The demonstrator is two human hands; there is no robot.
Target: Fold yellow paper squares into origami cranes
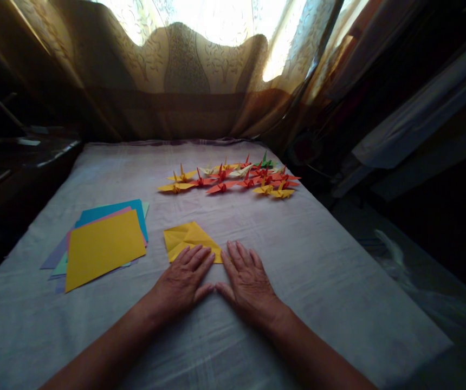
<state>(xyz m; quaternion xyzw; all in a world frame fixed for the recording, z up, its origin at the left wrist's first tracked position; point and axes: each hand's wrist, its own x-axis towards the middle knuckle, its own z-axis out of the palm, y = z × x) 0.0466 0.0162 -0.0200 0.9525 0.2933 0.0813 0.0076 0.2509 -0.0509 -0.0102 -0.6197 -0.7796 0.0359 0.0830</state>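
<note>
A yellow sheet of origami paper (190,234), partly folded and creased, lies on the cloth in front of me. My left hand (188,273) rests flat with its fingers on the paper's near edge. Beside it, my right hand (248,279) lies flat too, its index fingertip at the paper's right corner. Both hands have their fingers stretched out, and the thumbs nearly meet. Part of the paper's near edge is hidden under the fingers.
To the left lies a fanned stack of coloured paper sheets (105,244), a yellow one on top. Several folded paper cranes (221,187) in red, yellow, cream and green stand farther back. A pale cloth (314,271) covers the table, and a patterned curtain (184,65) hangs behind it.
</note>
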